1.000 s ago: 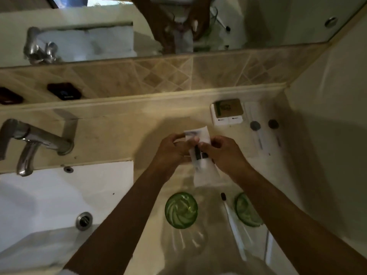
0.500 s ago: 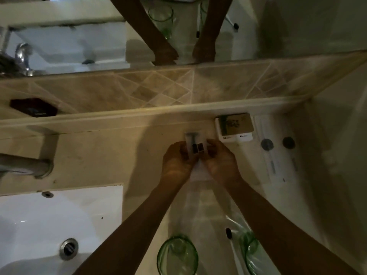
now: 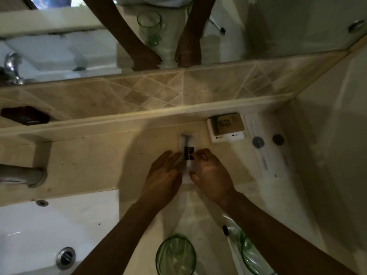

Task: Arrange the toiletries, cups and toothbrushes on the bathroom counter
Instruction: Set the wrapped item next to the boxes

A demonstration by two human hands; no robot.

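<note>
A clear sachet holding a razor lies flat on the beige counter near the back ledge. My left hand rests flat along its left edge, fingers together. My right hand touches its right edge, fingertips at the dark label. Two green glass cups stand near me: one in the middle, another partly hidden under my right forearm. A toothbrush with a dark head leans in the right cup.
A white and brown box sits by the back ledge, right of the sachet. Two flat white packets with dark round caps lie beside the wall. The white sink, tap and mirror surround the counter.
The sachet has gone from held up in both hands to lying flat on the counter further back. Both hands now press along its sides; the camera has moved forward.
</note>
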